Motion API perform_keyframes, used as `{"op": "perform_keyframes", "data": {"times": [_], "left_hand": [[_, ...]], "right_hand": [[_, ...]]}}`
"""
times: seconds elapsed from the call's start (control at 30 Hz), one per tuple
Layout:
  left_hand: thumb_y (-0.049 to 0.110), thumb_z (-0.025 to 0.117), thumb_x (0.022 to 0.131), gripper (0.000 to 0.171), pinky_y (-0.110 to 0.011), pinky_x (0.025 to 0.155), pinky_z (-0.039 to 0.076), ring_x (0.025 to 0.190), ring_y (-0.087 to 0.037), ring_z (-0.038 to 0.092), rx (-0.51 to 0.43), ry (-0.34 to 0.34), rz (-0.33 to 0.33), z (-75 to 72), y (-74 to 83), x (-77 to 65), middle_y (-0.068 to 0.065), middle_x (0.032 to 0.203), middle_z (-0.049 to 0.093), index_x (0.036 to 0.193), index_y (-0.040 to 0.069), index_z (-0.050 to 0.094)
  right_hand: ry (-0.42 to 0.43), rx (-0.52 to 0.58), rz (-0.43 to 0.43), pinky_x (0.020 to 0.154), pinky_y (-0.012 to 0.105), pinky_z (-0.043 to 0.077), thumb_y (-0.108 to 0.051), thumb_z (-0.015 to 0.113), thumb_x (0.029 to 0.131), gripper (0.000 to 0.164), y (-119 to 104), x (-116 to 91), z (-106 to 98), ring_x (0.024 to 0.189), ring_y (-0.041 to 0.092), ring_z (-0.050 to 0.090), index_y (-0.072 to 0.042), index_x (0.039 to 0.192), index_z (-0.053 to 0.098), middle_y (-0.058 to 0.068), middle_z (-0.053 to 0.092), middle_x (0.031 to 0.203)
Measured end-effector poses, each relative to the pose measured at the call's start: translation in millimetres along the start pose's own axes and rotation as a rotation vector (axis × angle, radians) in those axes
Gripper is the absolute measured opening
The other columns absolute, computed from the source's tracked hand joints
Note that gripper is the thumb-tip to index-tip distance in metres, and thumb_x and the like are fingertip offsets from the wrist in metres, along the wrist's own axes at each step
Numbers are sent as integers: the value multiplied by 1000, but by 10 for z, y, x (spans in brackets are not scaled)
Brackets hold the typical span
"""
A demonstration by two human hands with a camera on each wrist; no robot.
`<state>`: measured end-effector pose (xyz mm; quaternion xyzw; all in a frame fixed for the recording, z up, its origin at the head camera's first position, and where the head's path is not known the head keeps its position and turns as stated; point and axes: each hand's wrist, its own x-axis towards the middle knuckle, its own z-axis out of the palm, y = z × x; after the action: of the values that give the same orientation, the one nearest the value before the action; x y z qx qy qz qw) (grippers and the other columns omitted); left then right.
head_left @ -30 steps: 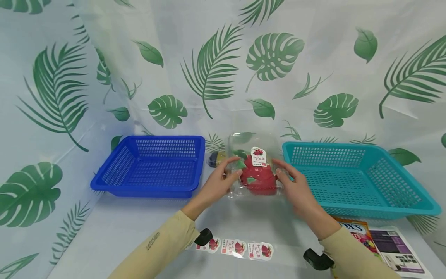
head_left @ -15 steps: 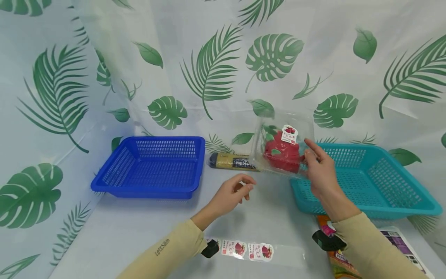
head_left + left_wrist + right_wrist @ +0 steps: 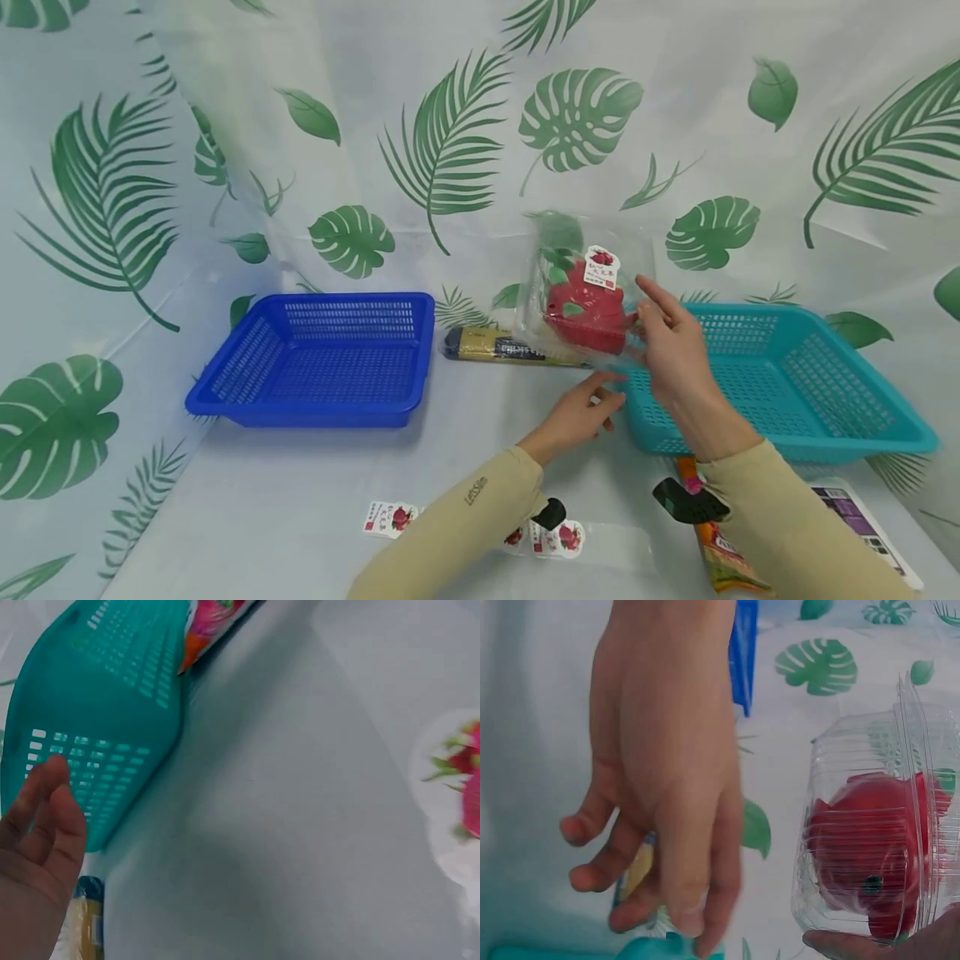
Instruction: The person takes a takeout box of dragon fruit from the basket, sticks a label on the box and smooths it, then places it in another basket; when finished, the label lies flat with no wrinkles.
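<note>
My right hand (image 3: 678,354) holds a clear plastic clamshell box (image 3: 637,242) by its right side, raised beside the turquoise basket (image 3: 757,437). Inside the box is a red dragon fruit (image 3: 585,312) with green tips, and a dragon fruit sticker (image 3: 602,268) is on the lid. In the right wrist view the fruit (image 3: 862,840) shows through the ribbed plastic, with the right fingers (image 3: 922,941) at a lower corner. Below the box, my left hand (image 3: 573,417) has loosely bent fingers and holds nothing. It is close to the basket's left end; I cannot tell whether they touch.
A blue basket (image 3: 311,417) stands on the left. Behind the hands lies a yellow and dark blue packet (image 3: 487,344). A sticker strip (image 3: 607,546) lies in front, partly under the left sleeve. At right are an orange snack bag (image 3: 731,558) and a printed sheet (image 3: 862,529).
The left hand has let go of the box and moved down, then right toward the turquoise basket. The right hand has lifted the box up and right, uncovering the yellow packet.
</note>
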<state>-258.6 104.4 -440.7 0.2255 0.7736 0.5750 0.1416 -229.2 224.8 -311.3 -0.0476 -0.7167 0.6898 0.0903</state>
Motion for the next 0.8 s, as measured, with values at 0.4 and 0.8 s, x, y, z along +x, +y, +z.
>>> {"op": "perform_keyframes", "data": {"times": [0.4,0.8], "left_hand": [[18,68,93,50,-27,52,51,67,-32,64,-195,42,-48,139,119,203,0,78,59,139,23,48],[11,68,93,39,-46,71,57,59,-16,59,-258,7,-125,99,198,211,-7,75,54,129,13,52]], "right_hand": [[16,-32,74,99,39,47,-45,43,101,54,177,59,-475,124,23,36,-36,153,31,8,33,144],[-8,-370,61,68,15,51,-44,29,105,53,453,107,-1518,105,13,42,-34,156,20,21,13,157]]}}
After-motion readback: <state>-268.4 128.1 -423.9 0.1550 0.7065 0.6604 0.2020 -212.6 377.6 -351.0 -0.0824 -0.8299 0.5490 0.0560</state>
